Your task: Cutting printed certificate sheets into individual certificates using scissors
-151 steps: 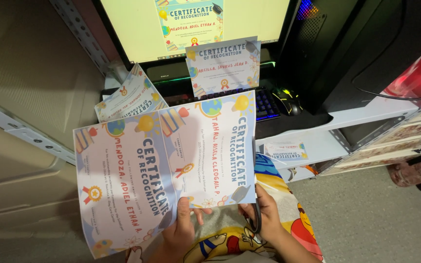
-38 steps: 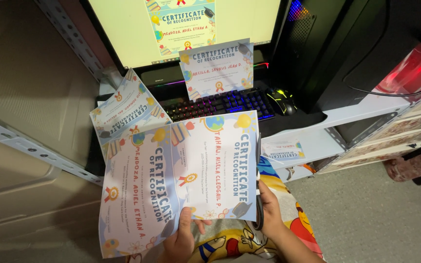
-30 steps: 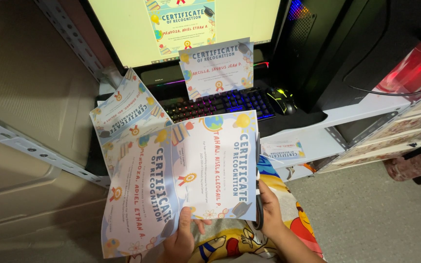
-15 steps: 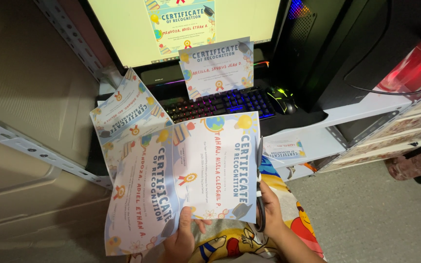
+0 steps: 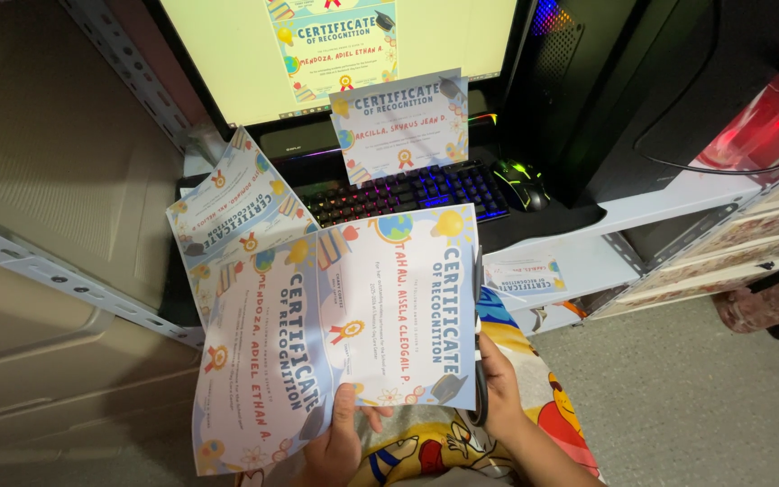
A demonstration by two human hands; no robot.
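Observation:
My left hand (image 5: 340, 442) pinches the bottom edge of two colourful printed certificates held up over my lap. The right certificate (image 5: 407, 307) stands flat and upright. The left certificate (image 5: 259, 361) leans away to the left and curls downward. My right hand (image 5: 500, 383) grips dark scissors (image 5: 478, 361), whose blades run up along the right certificate's right edge. My lap shows a bright cartoon-patterned cloth below.
A third certificate (image 5: 227, 207) lies tilted left of the lit keyboard (image 5: 426, 189). Another certificate (image 5: 398, 122) leans against the monitor (image 5: 227, 54). A mouse (image 5: 520, 180), a black computer tower (image 5: 642, 81), a white shelf (image 5: 678, 198) and a metal rack bar (image 5: 47, 271) surround them.
The left certificate has swung further down and to the left, away from the right one. Both hands and the scissors stay at the right certificate.

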